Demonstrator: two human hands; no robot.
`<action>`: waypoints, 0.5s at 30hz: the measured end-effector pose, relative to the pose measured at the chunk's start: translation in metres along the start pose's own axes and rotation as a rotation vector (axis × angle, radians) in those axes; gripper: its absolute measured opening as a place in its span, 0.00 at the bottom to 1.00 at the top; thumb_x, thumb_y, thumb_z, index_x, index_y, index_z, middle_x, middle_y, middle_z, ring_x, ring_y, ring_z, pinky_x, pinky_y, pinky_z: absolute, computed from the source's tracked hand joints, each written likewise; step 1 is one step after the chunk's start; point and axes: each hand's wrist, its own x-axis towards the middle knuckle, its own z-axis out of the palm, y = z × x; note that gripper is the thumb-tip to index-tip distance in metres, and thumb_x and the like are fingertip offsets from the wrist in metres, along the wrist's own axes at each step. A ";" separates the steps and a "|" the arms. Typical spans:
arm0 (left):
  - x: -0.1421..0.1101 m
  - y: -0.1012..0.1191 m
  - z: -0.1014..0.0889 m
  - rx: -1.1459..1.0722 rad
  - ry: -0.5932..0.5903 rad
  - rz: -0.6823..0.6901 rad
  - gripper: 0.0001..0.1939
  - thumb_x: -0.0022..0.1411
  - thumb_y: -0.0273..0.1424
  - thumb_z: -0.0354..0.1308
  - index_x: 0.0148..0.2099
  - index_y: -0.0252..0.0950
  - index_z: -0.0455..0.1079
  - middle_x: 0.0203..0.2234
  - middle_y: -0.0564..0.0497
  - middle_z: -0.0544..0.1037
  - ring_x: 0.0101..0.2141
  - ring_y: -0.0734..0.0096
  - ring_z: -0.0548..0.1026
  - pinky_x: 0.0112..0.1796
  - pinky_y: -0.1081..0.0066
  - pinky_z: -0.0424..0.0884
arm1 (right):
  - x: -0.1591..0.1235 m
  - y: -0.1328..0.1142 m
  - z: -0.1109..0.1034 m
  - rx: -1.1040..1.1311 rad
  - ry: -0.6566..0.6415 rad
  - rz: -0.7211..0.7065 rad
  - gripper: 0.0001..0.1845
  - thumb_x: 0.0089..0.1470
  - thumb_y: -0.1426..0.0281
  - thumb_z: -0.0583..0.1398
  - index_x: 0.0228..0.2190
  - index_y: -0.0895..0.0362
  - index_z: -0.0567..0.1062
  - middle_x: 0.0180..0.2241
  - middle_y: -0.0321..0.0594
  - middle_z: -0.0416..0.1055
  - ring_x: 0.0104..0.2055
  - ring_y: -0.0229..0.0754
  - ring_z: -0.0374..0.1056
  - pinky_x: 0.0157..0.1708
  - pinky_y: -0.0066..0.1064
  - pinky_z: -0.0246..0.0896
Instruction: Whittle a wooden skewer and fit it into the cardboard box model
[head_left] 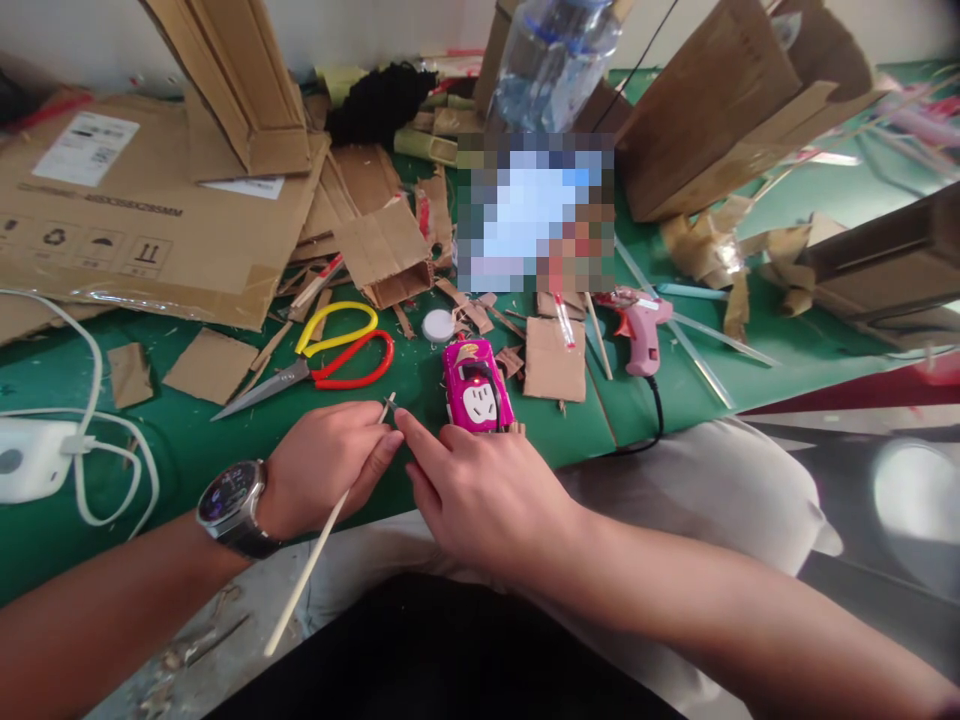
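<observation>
My left hand point(330, 460), with a watch point(231, 495) on its wrist, is closed around a thin wooden stick point(309, 565). The stick slants from its upper tip between my hands down towards my lap. My right hand point(487, 480) is closed, its index finger stretched towards that tip. From under this finger pokes the dark pointed end of what looks like a small knife point(389, 405); the rest is hidden by the hand. Just beyond my right hand lies a magenta power socket point(478, 385) with a lit red light. Scissors point(330, 360) with yellow and red handles lie beyond my left hand.
A pink glue gun point(642, 335) with a black cable lies to the right. Cardboard scraps point(555, 360) litter the green table point(577, 435). Large cardboard point(135, 240) fills the left, boxes point(720, 110) the back right. A water bottle point(555, 60) stands behind; a white charger point(34, 460) sits left.
</observation>
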 end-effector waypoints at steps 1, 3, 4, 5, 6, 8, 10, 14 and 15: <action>0.000 0.000 0.000 0.002 -0.005 0.001 0.24 0.76 0.33 0.40 0.29 0.35 0.68 0.26 0.48 0.71 0.28 0.68 0.69 0.31 0.66 0.63 | 0.001 0.000 -0.001 0.005 -0.007 0.006 0.27 0.66 0.64 0.52 0.64 0.57 0.65 0.31 0.43 0.77 0.25 0.43 0.73 0.21 0.31 0.50; 0.000 0.001 0.000 0.008 -0.014 0.000 0.24 0.76 0.32 0.40 0.29 0.35 0.68 0.26 0.48 0.71 0.28 0.67 0.69 0.31 0.66 0.64 | 0.003 0.000 -0.004 0.017 -0.024 0.015 0.27 0.66 0.65 0.53 0.63 0.57 0.66 0.30 0.43 0.77 0.25 0.44 0.73 0.22 0.31 0.51; 0.000 0.001 0.000 0.011 -0.015 0.000 0.24 0.76 0.32 0.40 0.29 0.35 0.68 0.26 0.48 0.71 0.28 0.67 0.69 0.31 0.66 0.64 | 0.004 -0.001 -0.005 0.024 -0.035 0.017 0.27 0.65 0.66 0.53 0.63 0.57 0.66 0.30 0.43 0.78 0.25 0.44 0.73 0.22 0.31 0.51; 0.000 0.001 0.000 0.015 -0.013 0.001 0.24 0.76 0.32 0.40 0.29 0.35 0.68 0.26 0.48 0.71 0.28 0.67 0.69 0.30 0.66 0.64 | 0.005 -0.001 -0.006 0.032 -0.047 0.021 0.27 0.65 0.66 0.53 0.63 0.57 0.66 0.31 0.43 0.78 0.26 0.44 0.74 0.22 0.31 0.53; 0.000 0.001 0.001 0.020 -0.011 0.002 0.24 0.76 0.32 0.40 0.29 0.35 0.68 0.26 0.48 0.71 0.27 0.67 0.69 0.30 0.66 0.63 | 0.006 -0.001 -0.007 0.039 -0.059 0.025 0.27 0.65 0.65 0.53 0.63 0.57 0.66 0.31 0.43 0.78 0.26 0.45 0.74 0.23 0.31 0.54; 0.000 0.001 0.001 0.030 -0.013 0.004 0.23 0.76 0.32 0.41 0.29 0.35 0.68 0.26 0.48 0.71 0.27 0.67 0.69 0.30 0.66 0.63 | 0.007 -0.001 -0.008 0.046 -0.078 0.033 0.27 0.66 0.65 0.53 0.64 0.56 0.65 0.33 0.45 0.79 0.27 0.45 0.74 0.24 0.31 0.57; 0.000 0.000 0.002 0.036 -0.021 0.001 0.23 0.76 0.32 0.41 0.29 0.35 0.68 0.26 0.48 0.72 0.28 0.67 0.69 0.30 0.66 0.64 | 0.008 -0.001 -0.008 0.042 -0.081 0.040 0.27 0.66 0.64 0.52 0.64 0.56 0.65 0.33 0.46 0.79 0.28 0.45 0.75 0.25 0.30 0.58; 0.000 0.000 0.002 0.041 -0.025 -0.002 0.23 0.75 0.31 0.41 0.29 0.35 0.68 0.26 0.47 0.72 0.28 0.66 0.70 0.30 0.66 0.64 | 0.008 -0.003 -0.008 0.030 -0.073 0.046 0.28 0.67 0.64 0.51 0.65 0.56 0.64 0.32 0.45 0.79 0.26 0.44 0.74 0.24 0.30 0.58; 0.000 0.000 0.002 0.042 -0.024 0.000 0.23 0.75 0.31 0.41 0.29 0.35 0.68 0.26 0.48 0.71 0.28 0.66 0.70 0.30 0.66 0.64 | 0.008 -0.003 -0.008 0.028 -0.076 0.044 0.28 0.67 0.64 0.52 0.65 0.56 0.64 0.32 0.45 0.79 0.26 0.44 0.74 0.24 0.30 0.58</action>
